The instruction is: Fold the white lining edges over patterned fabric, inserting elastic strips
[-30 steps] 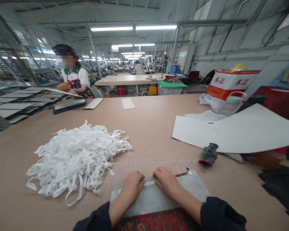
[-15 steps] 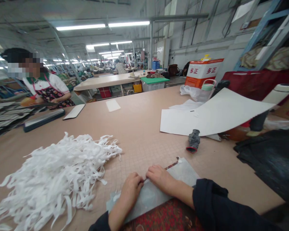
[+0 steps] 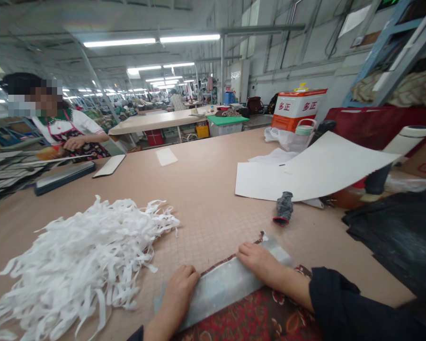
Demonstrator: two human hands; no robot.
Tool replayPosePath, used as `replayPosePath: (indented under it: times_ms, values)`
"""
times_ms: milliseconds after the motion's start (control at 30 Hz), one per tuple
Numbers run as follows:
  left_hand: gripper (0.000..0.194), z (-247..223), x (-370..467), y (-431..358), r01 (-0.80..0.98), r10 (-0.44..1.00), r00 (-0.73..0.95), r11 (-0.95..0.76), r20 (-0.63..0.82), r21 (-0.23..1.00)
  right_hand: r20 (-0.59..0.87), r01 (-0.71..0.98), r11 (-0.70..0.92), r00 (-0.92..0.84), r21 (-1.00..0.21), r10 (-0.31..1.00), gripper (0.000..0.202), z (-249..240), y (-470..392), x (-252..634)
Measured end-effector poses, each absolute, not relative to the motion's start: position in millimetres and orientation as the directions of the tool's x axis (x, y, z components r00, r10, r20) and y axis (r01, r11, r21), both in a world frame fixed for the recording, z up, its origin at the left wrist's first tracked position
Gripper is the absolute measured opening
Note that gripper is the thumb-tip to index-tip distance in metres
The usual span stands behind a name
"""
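A dark red floral-patterned fabric (image 3: pixel 234 319) lies at the table's near edge, with a pale grey, slightly shiny sheet (image 3: pixel 220 289) on top of it. A narrow strip of the patterned cloth shows along the sheet's far edge. My left hand (image 3: pixel 180 291) is closed at the left part of that edge, fingers bent over the fabric. Farther right, my right hand (image 3: pixel 259 263) grips the same edge, its fingertips curled over the fold. The undersides of both hands are hidden.
A heap of white strips (image 3: pixel 81 260) lies to the left. Beyond my hands are a grey knitted sleeve-like piece (image 3: pixel 283 208) and a large white sheet (image 3: pixel 305 170). Black material (image 3: pixel 397 237) lies at right. A co-worker (image 3: pixel 71 125) stands at far left beside dark-edged panels (image 3: pixel 66 177).
My hands have moved apart along the edge, the right going right and the left slightly left. More of the folded patterned strip shows between them. The co-worker's hand has shifted.
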State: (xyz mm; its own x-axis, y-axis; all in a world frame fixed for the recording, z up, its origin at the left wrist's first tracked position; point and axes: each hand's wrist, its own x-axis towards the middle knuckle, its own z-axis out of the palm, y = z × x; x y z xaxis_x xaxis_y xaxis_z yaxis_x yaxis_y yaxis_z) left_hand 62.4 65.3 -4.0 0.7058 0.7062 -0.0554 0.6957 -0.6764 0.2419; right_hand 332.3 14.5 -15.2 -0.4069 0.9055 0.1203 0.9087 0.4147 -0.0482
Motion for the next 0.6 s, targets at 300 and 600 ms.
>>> replayPosePath:
  times_ms: [300, 600]
  values:
    - [0.017, 2, 71, 70, 0.76, 0.769, 0.632, -0.589, -0.097, 0.275, 0.074, 0.928, 0.311, -0.302, -0.204, 0.95, 0.013, -10, 32, 286]
    - [0.016, -15, 121, 73, 0.76, 0.795, 0.606, -0.585, 0.017, 0.284, 0.185, 0.938, 0.251, -0.209, -0.239, 0.96, 0.003, -33, 38, 273]
